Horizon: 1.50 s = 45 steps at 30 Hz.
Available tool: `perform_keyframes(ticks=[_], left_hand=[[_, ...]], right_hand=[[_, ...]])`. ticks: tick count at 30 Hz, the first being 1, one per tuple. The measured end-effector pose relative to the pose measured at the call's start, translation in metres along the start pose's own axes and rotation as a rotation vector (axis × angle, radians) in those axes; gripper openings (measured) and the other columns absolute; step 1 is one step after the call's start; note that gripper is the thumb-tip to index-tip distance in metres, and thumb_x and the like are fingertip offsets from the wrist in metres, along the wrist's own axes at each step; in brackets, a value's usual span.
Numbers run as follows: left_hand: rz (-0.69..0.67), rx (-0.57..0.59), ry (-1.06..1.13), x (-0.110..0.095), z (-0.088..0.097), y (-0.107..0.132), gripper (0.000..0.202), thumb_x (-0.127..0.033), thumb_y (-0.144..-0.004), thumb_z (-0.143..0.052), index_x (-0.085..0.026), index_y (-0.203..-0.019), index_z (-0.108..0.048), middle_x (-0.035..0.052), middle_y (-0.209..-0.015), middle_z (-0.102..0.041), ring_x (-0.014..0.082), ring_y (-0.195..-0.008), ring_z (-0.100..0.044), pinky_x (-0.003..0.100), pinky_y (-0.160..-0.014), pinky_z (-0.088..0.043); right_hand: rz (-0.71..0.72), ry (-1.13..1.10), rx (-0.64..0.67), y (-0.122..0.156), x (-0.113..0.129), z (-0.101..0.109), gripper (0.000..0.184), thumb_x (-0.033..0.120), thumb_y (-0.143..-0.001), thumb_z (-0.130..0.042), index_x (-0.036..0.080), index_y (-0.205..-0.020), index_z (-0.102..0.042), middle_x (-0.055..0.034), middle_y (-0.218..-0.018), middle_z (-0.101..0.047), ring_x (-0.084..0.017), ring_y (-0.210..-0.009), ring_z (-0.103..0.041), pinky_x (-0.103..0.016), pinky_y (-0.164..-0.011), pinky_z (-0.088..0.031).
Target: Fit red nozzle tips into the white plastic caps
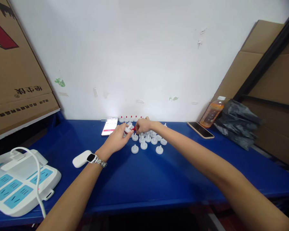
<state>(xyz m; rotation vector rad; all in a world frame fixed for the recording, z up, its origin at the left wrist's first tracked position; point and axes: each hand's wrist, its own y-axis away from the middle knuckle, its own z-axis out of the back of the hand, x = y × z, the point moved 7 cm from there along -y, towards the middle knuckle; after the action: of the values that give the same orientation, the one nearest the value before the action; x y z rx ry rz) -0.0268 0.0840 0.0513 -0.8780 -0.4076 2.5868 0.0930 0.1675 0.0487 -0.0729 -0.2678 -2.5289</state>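
Observation:
My left hand (118, 137), with a watch on its wrist, is closed around a white round cap with a spout (128, 129). The fingers of my right hand (143, 125) pinch a small red tip (134, 129) right beside that cap; whether the two touch is hard to make out. Several loose white spouted caps lie around and under my hands, among them one nearer the front (135, 149) and another to the right (159, 149). Along the wall stands a row of white caps with red tips (126, 119), partly hidden by my right hand.
On the blue table (144, 186), a lit phone (110, 126) lies left of the caps. A white oval case (82, 158) and a power strip (26, 189) with a cable are further left. At right are a dark phone (200, 130), a drink bottle (212, 113) and a black plastic bag (239, 123).

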Motion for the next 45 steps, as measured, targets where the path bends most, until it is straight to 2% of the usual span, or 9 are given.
perform_keyframes(ticks=[5, 10, 14, 19, 23, 27, 34, 42, 45], left_hand=[[-0.02, 0.009, -0.012, -0.001, -0.002, -0.001, 0.037, -0.053, -0.094, -0.044, -0.02, -0.104, -0.055, 0.0075, -0.091, -0.064, 0.0243, -0.081, -0.061, 0.036, -0.068, -0.047], [-0.045, 0.003, -0.045, -0.003, -0.003, 0.0, 0.034, -0.052, -0.095, -0.042, -0.02, -0.097, -0.054, 0.0068, -0.088, -0.062, 0.0237, -0.081, -0.059, 0.035, -0.068, -0.045], [-0.049, 0.003, -0.054, -0.006, -0.002, 0.0, 0.033, -0.051, -0.096, -0.042, -0.02, -0.1, -0.054, 0.0075, -0.091, -0.063, 0.0246, -0.084, -0.06, 0.035, -0.068, -0.044], [-0.042, 0.009, -0.036, -0.006, -0.003, 0.0, 0.033, -0.051, -0.095, -0.043, -0.02, -0.103, -0.054, 0.0076, -0.092, -0.065, 0.0256, -0.086, -0.061, 0.037, -0.072, -0.047], [-0.019, 0.003, -0.032, -0.004, -0.004, 0.002, 0.035, -0.052, -0.095, -0.043, -0.02, -0.106, -0.053, 0.009, -0.097, -0.065, 0.0269, -0.09, -0.061, 0.039, -0.074, -0.048], [-0.016, 0.026, -0.035, -0.005, -0.009, 0.003, 0.035, -0.051, -0.095, -0.043, -0.02, -0.108, -0.053, 0.0089, -0.097, -0.063, 0.027, -0.091, -0.061, 0.04, -0.075, -0.049], [-0.05, 0.049, -0.05, -0.009, -0.016, 0.003, 0.031, -0.049, -0.095, -0.044, -0.021, -0.106, -0.052, 0.0078, -0.094, -0.062, 0.0274, -0.095, -0.059, 0.04, -0.078, -0.048], [-0.1, 0.08, -0.04, -0.014, -0.025, 0.005, 0.033, -0.051, -0.095, -0.044, -0.021, -0.103, -0.053, 0.0082, -0.096, -0.061, 0.0255, -0.094, -0.057, 0.037, -0.077, -0.046], [-0.097, 0.092, -0.036, -0.014, -0.028, 0.005, 0.033, -0.052, -0.095, -0.044, -0.021, -0.101, -0.052, 0.0074, -0.095, -0.061, 0.0243, -0.089, -0.057, 0.036, -0.075, -0.046]], right_hand=[[0.036, 0.064, -0.067, 0.007, 0.004, 0.004, 0.016, 0.031, -0.075, -0.069, 0.019, -0.084, -0.075, -0.0066, -0.089, -0.076, -0.026, -0.094, -0.065, -0.043, -0.097, -0.025], [0.041, 0.085, -0.082, 0.007, 0.009, 0.003, 0.017, 0.03, -0.076, -0.068, 0.019, -0.086, -0.075, -0.0082, -0.094, -0.076, -0.027, -0.098, -0.064, -0.042, -0.097, -0.025], [0.051, 0.099, -0.093, 0.004, 0.009, -0.001, 0.021, 0.033, -0.074, -0.069, 0.018, -0.088, -0.074, -0.0091, -0.095, -0.076, -0.027, -0.1, -0.064, -0.041, -0.098, -0.025], [0.079, -0.061, -0.213, 0.011, -0.002, 0.005, 0.016, 0.03, -0.076, -0.066, 0.018, -0.085, -0.072, -0.0039, -0.085, -0.075, -0.022, -0.09, -0.064, -0.039, -0.096, -0.023], [0.077, -0.264, -0.351, 0.029, -0.013, 0.015, 0.016, 0.03, -0.079, -0.064, 0.018, -0.086, -0.072, -0.0003, -0.08, -0.074, -0.018, -0.083, -0.064, -0.037, -0.096, -0.023], [0.051, -0.342, -0.445, 0.048, -0.021, 0.014, 0.015, 0.028, -0.077, -0.064, 0.018, -0.086, -0.072, 0.0003, -0.079, -0.073, -0.017, -0.082, -0.064, -0.035, -0.094, -0.026], [0.073, -0.292, -0.444, 0.065, -0.026, 0.003, 0.014, 0.026, -0.075, -0.064, 0.018, -0.086, -0.072, 0.0009, -0.077, -0.07, -0.017, -0.079, -0.062, -0.038, -0.095, -0.024], [0.084, -0.198, -0.441, 0.116, -0.024, -0.009, 0.013, 0.029, -0.079, -0.065, 0.021, -0.088, -0.07, -0.0008, -0.079, -0.066, -0.021, -0.09, -0.054, -0.037, -0.091, -0.024], [0.108, -0.139, -0.441, 0.125, -0.018, -0.013, 0.013, 0.031, -0.081, -0.064, 0.021, -0.087, -0.07, -0.0022, -0.08, -0.064, -0.021, -0.09, -0.051, -0.037, -0.09, -0.024]])
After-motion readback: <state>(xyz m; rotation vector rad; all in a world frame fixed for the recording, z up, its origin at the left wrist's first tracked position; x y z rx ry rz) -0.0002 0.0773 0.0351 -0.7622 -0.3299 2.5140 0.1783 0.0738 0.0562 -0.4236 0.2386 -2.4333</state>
